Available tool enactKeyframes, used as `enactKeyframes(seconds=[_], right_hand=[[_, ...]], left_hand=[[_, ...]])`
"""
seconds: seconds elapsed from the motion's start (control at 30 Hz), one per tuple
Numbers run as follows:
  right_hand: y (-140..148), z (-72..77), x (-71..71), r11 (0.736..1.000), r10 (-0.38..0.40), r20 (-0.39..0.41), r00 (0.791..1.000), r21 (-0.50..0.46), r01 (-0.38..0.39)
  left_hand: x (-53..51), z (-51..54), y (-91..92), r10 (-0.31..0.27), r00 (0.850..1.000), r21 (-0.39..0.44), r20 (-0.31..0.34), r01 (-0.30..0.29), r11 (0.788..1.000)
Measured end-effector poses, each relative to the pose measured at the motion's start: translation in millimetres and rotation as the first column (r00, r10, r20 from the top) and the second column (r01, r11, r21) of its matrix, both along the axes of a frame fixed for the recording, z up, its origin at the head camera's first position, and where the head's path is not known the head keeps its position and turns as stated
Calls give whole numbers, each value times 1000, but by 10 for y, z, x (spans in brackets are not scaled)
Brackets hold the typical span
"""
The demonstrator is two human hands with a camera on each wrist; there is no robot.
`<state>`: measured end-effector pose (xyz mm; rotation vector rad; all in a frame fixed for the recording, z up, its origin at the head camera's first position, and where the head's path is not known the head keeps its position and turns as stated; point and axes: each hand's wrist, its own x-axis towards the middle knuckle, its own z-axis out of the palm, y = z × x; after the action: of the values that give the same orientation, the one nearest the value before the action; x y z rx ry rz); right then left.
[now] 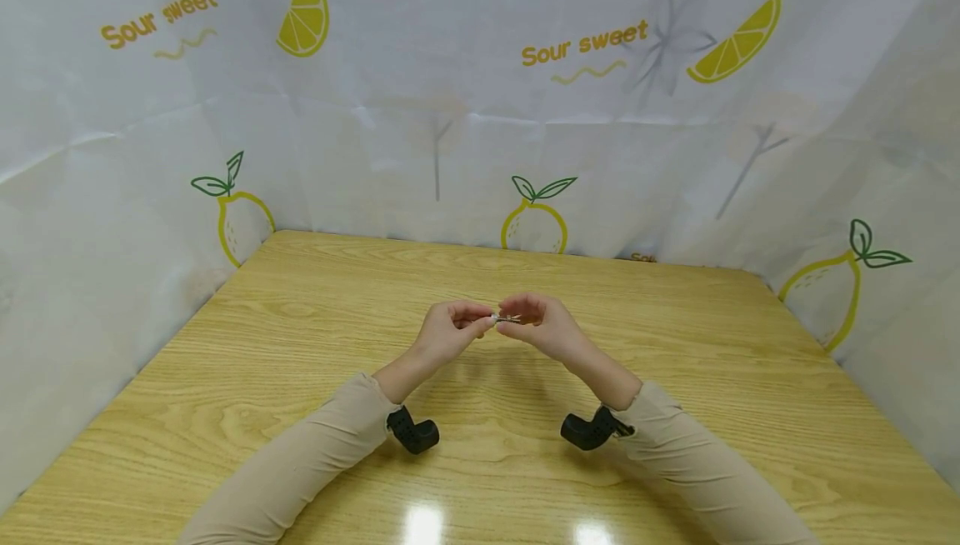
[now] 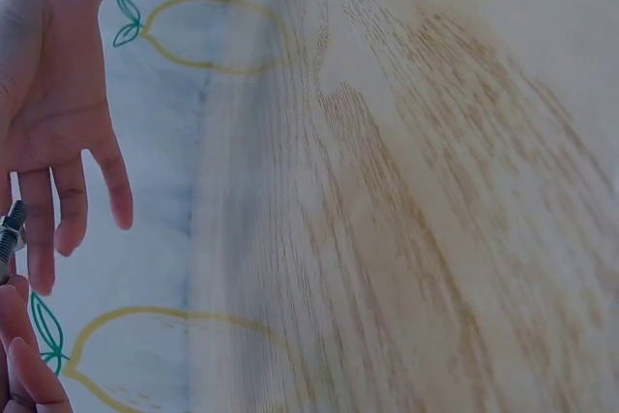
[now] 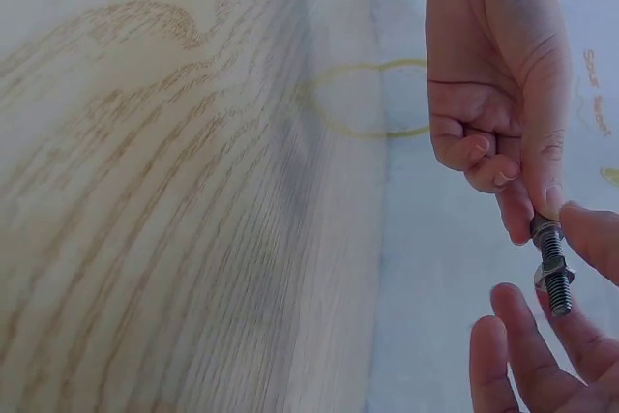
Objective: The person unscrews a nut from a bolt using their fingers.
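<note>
Above the table, my left hand pinches one end of a metal bolt between thumb and fingertips. A nut sits on the thread partway along, and the threaded end sticks out toward my right hand. In the right wrist view, the thumb and fingers of my right hand are spread around that free end, not closed on it. The left wrist view shows the right hand's fingers mostly straight beside the bolt. The bolt's gripped end is hidden by the left fingers.
Both hands are over a wood-grain table. A white curtain printed with lemons hangs behind it and at the sides. Black wrist mounts are fixed at both sleeve cuffs.
</note>
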<state>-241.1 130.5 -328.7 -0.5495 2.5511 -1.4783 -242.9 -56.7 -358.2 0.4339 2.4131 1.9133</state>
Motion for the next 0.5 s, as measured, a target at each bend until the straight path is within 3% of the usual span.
enactKeyframes(seconds=[0.17, 0.33, 0.5], right_hand=[[2, 0, 2, 1000, 15, 48, 999, 26, -16], [5, -4, 1, 1000, -1, 13, 1000, 22, 1], [12, -9, -3, 1000, 1, -9, 1000, 6, -1]], left_hand=[[2, -2, 1, 5, 1000, -12, 14, -5, 1000], [9, 14, 7, 10, 1000, -11, 20, -10, 1000], [135, 172, 9, 3, 1000, -15, 19, -3, 1000]])
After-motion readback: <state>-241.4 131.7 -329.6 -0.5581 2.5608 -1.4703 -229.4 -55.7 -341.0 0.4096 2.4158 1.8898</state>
